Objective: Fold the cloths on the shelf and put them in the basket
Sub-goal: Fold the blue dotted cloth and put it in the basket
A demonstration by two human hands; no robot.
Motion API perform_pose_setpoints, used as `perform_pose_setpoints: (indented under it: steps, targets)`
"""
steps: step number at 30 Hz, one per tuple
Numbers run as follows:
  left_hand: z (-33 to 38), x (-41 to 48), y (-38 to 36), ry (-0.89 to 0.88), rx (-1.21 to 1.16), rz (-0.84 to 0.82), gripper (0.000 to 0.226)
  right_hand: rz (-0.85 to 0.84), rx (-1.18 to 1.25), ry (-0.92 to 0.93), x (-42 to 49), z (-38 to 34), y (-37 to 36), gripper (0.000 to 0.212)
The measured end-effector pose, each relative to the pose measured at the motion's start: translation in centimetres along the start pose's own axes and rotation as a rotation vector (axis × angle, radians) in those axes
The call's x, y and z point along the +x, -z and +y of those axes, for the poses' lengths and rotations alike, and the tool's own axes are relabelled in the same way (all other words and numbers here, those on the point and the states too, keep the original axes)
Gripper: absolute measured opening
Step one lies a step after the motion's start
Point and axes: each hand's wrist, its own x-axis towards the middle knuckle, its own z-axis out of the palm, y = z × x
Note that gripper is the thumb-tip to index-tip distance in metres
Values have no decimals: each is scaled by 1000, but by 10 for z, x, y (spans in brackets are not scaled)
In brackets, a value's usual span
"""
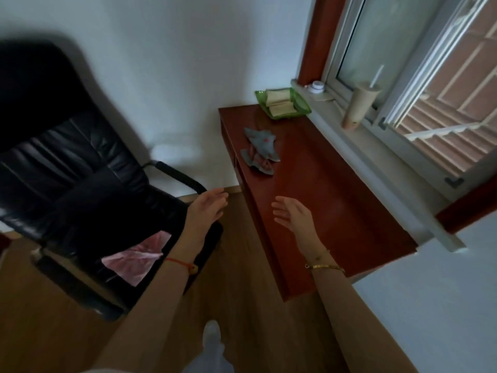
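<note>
Empty hands [208, 208] near crumpled cloth [259, 150]

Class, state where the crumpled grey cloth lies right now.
In the head view, the grey cloth lies on the red-brown shelf near its left edge, between the green basket beyond it and both empty hands nearer the camera.

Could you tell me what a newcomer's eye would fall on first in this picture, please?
Probably the two bare hands, the left hand and the right hand, reaching forward empty and open. Beyond them a crumpled grey cloth lies on the red-brown shelf, with a green basket of folded cloths at its far end. A black chair fills the left.
</note>
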Motion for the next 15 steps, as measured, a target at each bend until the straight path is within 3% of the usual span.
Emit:
perform_pose_setpoints:
  steps: [7, 15]
  targets:
    - [37, 150, 15, -53, 245, -139, 30, 156, -7, 6, 107, -29, -35, 18]
    - [19, 281, -29, -146, 640, -332, 32, 247, -437, 36, 208, -17, -24, 22]
